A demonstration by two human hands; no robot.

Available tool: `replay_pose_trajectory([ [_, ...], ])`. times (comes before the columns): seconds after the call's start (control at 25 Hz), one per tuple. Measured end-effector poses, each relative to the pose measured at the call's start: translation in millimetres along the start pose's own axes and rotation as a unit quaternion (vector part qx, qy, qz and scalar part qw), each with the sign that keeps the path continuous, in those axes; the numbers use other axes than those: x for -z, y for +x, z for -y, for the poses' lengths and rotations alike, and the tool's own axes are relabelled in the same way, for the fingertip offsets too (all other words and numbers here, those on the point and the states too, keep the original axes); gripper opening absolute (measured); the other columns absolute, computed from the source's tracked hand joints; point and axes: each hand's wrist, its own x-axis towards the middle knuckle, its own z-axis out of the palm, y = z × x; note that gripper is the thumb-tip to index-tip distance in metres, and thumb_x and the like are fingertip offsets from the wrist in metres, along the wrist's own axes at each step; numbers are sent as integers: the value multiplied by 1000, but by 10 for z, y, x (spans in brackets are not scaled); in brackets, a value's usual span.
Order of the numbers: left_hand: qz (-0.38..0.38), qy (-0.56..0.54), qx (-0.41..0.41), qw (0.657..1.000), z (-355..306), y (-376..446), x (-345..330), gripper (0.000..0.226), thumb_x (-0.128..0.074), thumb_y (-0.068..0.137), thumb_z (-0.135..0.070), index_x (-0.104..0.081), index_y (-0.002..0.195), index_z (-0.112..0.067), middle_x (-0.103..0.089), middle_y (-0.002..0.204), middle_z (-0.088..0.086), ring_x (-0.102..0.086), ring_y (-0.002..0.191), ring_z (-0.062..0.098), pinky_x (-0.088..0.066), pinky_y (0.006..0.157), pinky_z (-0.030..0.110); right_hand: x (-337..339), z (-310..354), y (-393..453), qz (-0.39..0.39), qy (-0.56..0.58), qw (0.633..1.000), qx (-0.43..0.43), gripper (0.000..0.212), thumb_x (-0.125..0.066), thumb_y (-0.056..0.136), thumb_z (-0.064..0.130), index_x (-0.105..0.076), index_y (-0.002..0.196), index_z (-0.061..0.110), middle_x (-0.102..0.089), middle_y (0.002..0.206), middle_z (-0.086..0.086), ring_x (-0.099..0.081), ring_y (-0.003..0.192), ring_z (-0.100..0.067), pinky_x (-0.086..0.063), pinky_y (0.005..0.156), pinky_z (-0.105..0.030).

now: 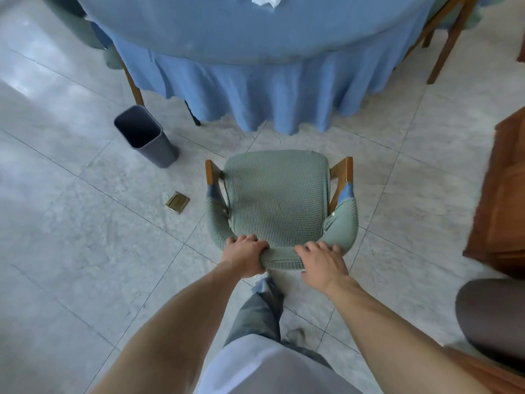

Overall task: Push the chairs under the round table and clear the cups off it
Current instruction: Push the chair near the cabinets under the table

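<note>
The chair (278,200), short of the bench (255,29), was gripped at its backrest by the left hand (245,258), fingers (251,240) curled, and the right hand (322,261).

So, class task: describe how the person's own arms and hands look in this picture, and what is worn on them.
Both forearms are bare: no sleeves reach them, and no gloves, rings, watch or bracelet show on the left hand or the right hand. The only clothing in view is lower down: a pale, whitish top at the bottom of the picture and grey-blue trousers.
</note>
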Motion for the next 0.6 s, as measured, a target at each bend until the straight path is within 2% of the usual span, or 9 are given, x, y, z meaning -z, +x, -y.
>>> replay_pose_trajectory([
  [0.16,102,52,-66,991,37,184,138,57,-59,82,-42,-44,137,-39,-54,117,-4,-53,112,27,-51,85,48,73,-1,307,78,-40,995,54,50,-60,89,19,-43,136,28,-53,129,-1,-51,118,-29,-44,89,-47],
  [0.28,137,61,-82,985,108,353,327,62,-58,82,-36,-40,142,-35,-52,122,0,-52,115,30,-53,85,49,219,-52,505,102,-43,991,70,51,-57,89,17,-41,136,28,-50,130,-1,-49,119,-29,-43,87,-46],
  [0.44,123,64,-78,987,249,749,701,59,-57,86,-33,-40,142,-38,-54,121,-3,-56,113,28,-52,86,48,535,-159,931,88,-33,994,62,50,-56,90,19,-42,137,29,-53,129,-1,-51,117,-28,-46,89,-45],
  [0.6,102,63,-61,991,438,1205,1081,51,-56,91,-31,-43,140,-41,-57,114,-7,-61,102,22,-51,82,43,853,-276,1483,79,-13,995,59,49,-53,92,20,-42,138,33,-57,125,1,-54,113,-26,-47,91,-47],
])
